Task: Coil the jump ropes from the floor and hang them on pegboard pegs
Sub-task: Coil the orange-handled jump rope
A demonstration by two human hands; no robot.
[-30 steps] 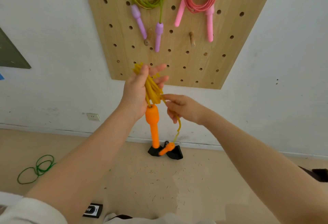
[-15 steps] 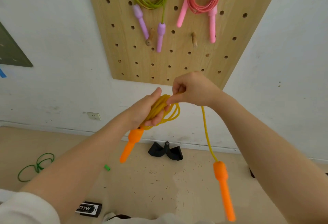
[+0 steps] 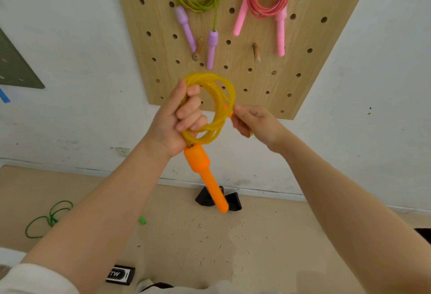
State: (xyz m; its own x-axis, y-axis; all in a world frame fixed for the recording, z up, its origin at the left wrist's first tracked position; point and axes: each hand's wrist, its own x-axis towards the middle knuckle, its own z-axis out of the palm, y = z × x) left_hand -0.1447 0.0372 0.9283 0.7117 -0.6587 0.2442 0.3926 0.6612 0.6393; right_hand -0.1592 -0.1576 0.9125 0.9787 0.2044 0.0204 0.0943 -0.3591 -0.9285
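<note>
L hand (image 3: 177, 119) now fists yellow rope (image 3: 217, 98) coil.

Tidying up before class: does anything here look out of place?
Yes. A green jump rope lies loosely tangled on the floor at left, uncoiled, while the lime and pink ropes hang on the pegboard. A small green piece lies loose nearby.

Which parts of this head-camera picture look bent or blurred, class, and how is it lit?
Head view: wide-angle bending splays the pegboard edges outward; the right hand is motion-blurred where it pinches the yellow jump rope, while the left hand is sharper; light is soft and even, without glare or hard shadows.
</note>
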